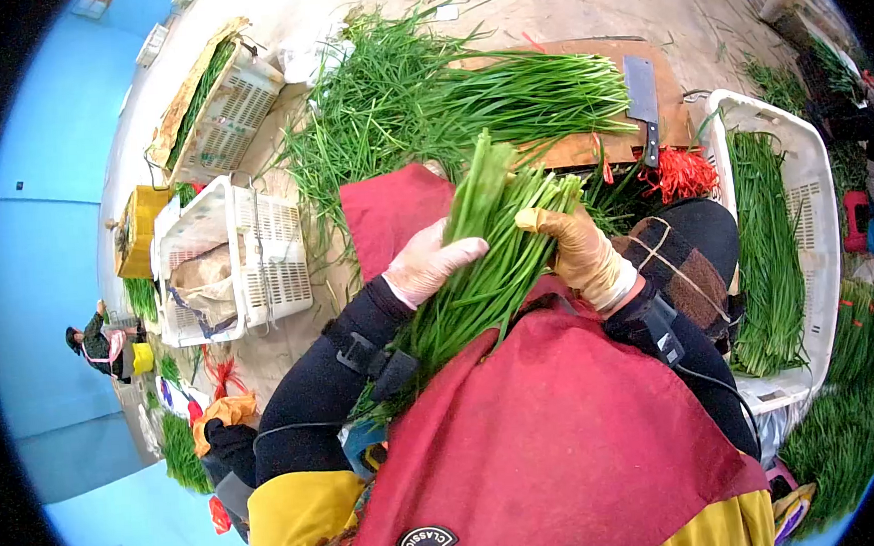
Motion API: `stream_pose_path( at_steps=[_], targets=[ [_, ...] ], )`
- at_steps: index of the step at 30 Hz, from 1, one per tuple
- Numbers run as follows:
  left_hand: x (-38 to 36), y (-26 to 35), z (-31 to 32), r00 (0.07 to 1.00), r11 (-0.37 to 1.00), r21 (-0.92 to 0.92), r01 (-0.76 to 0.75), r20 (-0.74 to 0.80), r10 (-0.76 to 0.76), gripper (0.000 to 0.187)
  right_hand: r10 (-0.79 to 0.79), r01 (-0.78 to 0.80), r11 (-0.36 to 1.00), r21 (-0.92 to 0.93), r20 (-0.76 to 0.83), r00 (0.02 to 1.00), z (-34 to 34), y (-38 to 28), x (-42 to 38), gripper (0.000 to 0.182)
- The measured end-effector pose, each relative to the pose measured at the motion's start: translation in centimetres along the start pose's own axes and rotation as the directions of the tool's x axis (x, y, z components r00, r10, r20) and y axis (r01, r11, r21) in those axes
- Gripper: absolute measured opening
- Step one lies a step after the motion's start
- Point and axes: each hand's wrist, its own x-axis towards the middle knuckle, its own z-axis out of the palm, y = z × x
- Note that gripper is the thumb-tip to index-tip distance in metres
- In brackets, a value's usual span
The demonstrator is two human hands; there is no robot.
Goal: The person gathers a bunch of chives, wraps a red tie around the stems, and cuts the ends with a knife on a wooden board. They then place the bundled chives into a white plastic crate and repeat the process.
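Observation:
A thick bunch of green garlic chives (496,254) lies slantwise across my lap, pale cut ends pointing up and away, leafy ends down by my left forearm. My left hand (434,261), in a thin whitish glove, is wrapped round the bunch from the left. On the other side my right hand (581,252), in a yellowish glove, has its fingers closed on the stems near the upper end. Beyond them, a pile of chives (546,91) rests on a brown board (590,149). A cleaver (642,100) lies at the board's right edge.
Red ties (681,173) hang below the cleaver. To the right stands a white crate (814,220) holding chives; more bundles (855,398) lie beyond it. Another white crate (240,245) with a sack inside stands at left. A person (101,344) is in the far left background.

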Motion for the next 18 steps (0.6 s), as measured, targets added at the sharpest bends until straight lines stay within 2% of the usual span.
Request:
stream_pose_path(
  at_steps=[1,4,6,7,9,11,13,16,18],
  targets=[
    [-0.1,-0.5,-0.9,0.993,0.994,-0.01,0.108,-0.045,-0.109,0.055,0.0,0.0,1.0,0.0,-0.001,1.0,-0.4,0.1,0.1,0.053],
    [0.1,-1.6,-1.6,0.995,0.992,-0.086,0.092,-0.026,-0.095,0.057,-0.008,0.006,1.0,0.03,0.07,0.998,-1.0,0.4,0.0,0.06],
    [0.2,-1.8,-0.9,0.991,0.96,-0.247,0.135,0.059,-0.124,0.059,0.017,-0.021,0.997,0.073,0.053,0.998,-1.6,0.9,0.0,0.062],
    [0.3,-1.9,-0.8,0.99,0.96,-0.247,0.135,0.061,-0.124,0.059,0.043,-0.047,0.993,0.112,0.037,0.998,-2.0,1.1,0.0,0.063],
    [0.6,-2.2,-0.7,0.972,0.95,-0.253,0.185,0.192,-0.138,0.062,0.08,-0.087,0.988,0.126,0.055,0.995,-2.5,1.1,-0.1,0.065],
    [0.6,-2.3,-0.8,0.97,0.95,-0.242,0.197,0.191,-0.152,0.057,0.088,-0.111,0.983,0.148,0.156,0.984,-1.4,0.5,-0.2,0.067],
    [0.8,-2.5,-1.6,0.959,0.981,-0.012,0.194,0.214,-0.187,0.052,0.111,-0.132,0.983,0.125,0.161,0.981,-1.0,0.2,-0.2,0.068],
    [0.8,-2.1,-1.6,0.941,0.968,0.034,0.247,0.23,-0.248,0.053,0.09,-0.112,0.984,0.135,0.161,0.983,-0.8,0.5,-0.1,0.072],
    [1.0,-3.1,-1.0,0.927,0.964,0.0,0.266,0.273,-0.256,0.054,0.032,-0.056,0.987,0.151,0.16,0.987,-0.6,0.7,0.1,0.076]
  ],
)
